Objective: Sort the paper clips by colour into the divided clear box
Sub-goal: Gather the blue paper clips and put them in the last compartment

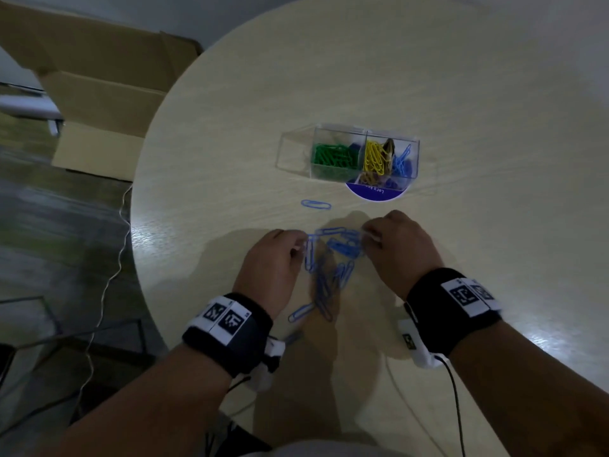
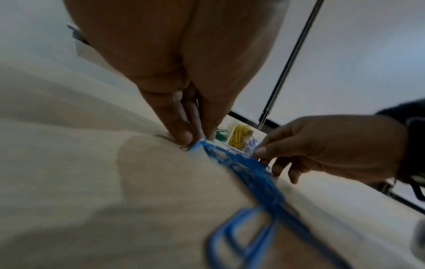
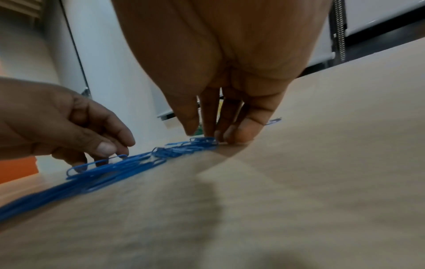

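**Blue clips on the counter, box partly filled**

The clear box (image 1: 364, 153) stands at 12 o'clock from the hands on the round counter (image 1: 461, 94). Its left part holds green clips (image 1: 334, 156), the middle yellow clips (image 1: 374, 156), the right some blue ones (image 1: 403, 159). The blue pile (image 1: 333, 258) lies between both hands. The left hand (image 1: 270, 262) pinches a clip at the pile's 9 o'clock edge; the right hand (image 1: 402, 245) pinches clips at 3 o'clock. One single clip (image 1: 315, 204) lies at 11 o'clock.
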Available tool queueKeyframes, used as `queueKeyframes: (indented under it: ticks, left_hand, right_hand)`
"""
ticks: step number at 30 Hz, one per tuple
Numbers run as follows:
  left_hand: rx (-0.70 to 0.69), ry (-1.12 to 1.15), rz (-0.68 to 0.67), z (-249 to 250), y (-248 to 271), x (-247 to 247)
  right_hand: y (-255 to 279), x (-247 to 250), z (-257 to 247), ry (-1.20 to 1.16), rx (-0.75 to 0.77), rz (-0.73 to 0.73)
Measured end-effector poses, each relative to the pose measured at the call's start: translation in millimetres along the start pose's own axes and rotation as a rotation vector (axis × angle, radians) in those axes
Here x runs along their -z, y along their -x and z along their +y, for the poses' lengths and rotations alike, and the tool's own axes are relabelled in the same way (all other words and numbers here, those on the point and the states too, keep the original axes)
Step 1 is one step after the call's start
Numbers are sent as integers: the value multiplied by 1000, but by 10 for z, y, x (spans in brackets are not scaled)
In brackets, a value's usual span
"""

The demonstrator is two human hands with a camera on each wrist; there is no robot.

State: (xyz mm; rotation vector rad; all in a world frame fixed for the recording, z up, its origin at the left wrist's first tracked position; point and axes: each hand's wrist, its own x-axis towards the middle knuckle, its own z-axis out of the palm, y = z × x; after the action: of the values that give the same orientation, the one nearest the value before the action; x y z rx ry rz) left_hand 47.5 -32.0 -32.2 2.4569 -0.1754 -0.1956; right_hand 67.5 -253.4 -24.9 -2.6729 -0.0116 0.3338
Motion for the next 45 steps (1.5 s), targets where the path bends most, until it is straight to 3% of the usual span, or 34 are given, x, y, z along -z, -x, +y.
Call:
queueKeyframes:
  ticks: [3,7,14,18,25,30,33,38,42,45]
  left_hand:
    - [-5,-47,26,12,-32,63]
    - [-16,-283,-112,8,-87,62]
    - [3,-230,-154,20,-129,24]
    - [8,-308,-217,80,-203,17]
    - [-75,-412,-231,263,-250,20]
    - [-76,-552,-382,317,-243,18]
    - [-115,-595,-392,361,-274,14]
    - [-58,-522,-362,339,-321,-15]
    - [-8,-415,-366,327,-407,-25]
    - [23,-332,-341,366,-442,13]
  right_hand:
    - [-20,8,-8,12,22,-56]
    - [-35,-18,-107,102,96,-123]
    - [1,3,-94,80,20,-116]
    - [40,23,-50,133,22,-108]
    - [137,148,97,-105,-81,16]
    - [41,502,209,-317,-225,204]
    - [-176,757,248,-341,-261,286]
    - [-645,933,281,-300,-339,262]
    - [-877,882,275,-256,-314,188]
    - [-849,875,327,-372,-321,279]
